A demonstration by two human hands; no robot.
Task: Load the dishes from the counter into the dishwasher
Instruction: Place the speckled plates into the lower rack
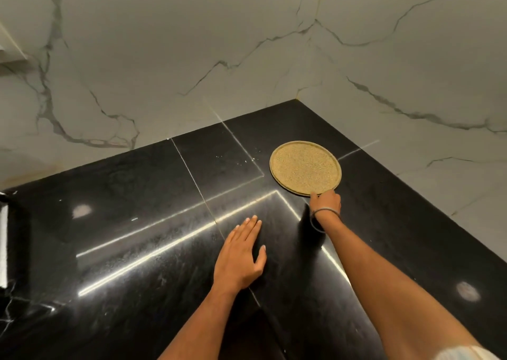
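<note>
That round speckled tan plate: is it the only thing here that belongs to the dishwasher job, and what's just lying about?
Belongs to the job:
round speckled tan plate, flat on the counter
right hand, touching its near rim

Lying about:
glossy black stone counter
white cloth at left edge
left hand, flat on counter

This is looking like a home kitchen, or at least a well-finished one. A polished black stone table is filling the lower part of the view, its slabs meeting in pale seams and its surface reflecting ceiling lights. White marble-look wall panels with grey veins are rising behind it and meeting in a corner. A round speckled tan plate is lying flat near that corner (the only dish showing).
</note>
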